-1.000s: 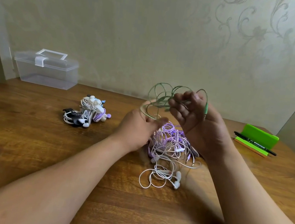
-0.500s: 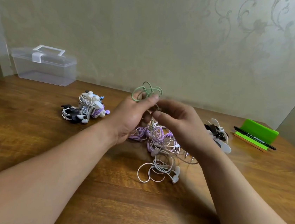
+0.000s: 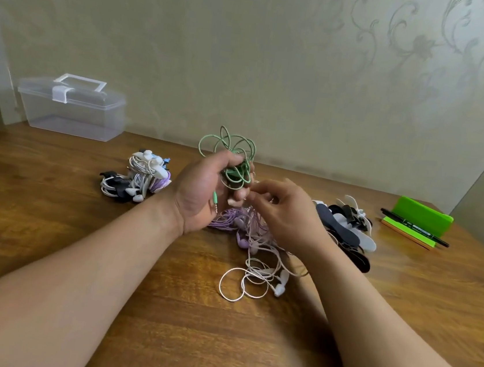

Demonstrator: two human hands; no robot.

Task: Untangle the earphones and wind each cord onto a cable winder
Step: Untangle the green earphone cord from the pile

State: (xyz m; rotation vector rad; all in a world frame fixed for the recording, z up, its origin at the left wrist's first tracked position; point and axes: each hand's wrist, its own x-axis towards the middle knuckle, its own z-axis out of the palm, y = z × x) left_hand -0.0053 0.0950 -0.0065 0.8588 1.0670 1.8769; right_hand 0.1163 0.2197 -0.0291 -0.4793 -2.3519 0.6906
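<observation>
My left hand (image 3: 200,190) is closed round the green cord (image 3: 231,158). The fingers curl over the middle of the bunch. Loose green loops stick up above the fist, and more loops show between the fingers. The green plug (image 3: 215,201) hangs down just below the grip, next to the palm.

My right hand (image 3: 288,215) is just to the right of that grip. Its fingers are bent, and the tips are drawn close together where thin pale strands come up. It is blurry there, so I cannot tell if they pinch a strand.

Right under both hands lies the tangle (image 3: 236,225) of purple and pale cords on the wooden table (image 3: 49,221). Nearer to me than the grip, the white loops (image 3: 241,283) with earbuds lie flat.

To the left of the grip sits a small heap of wound earphones (image 3: 139,177). To the right, behind my right wrist, lie the black and white cable winders (image 3: 347,228). Far left at the wall stands a clear box (image 3: 71,106). Far right is a green block (image 3: 421,215) with a black pen (image 3: 413,228) lying against it.
</observation>
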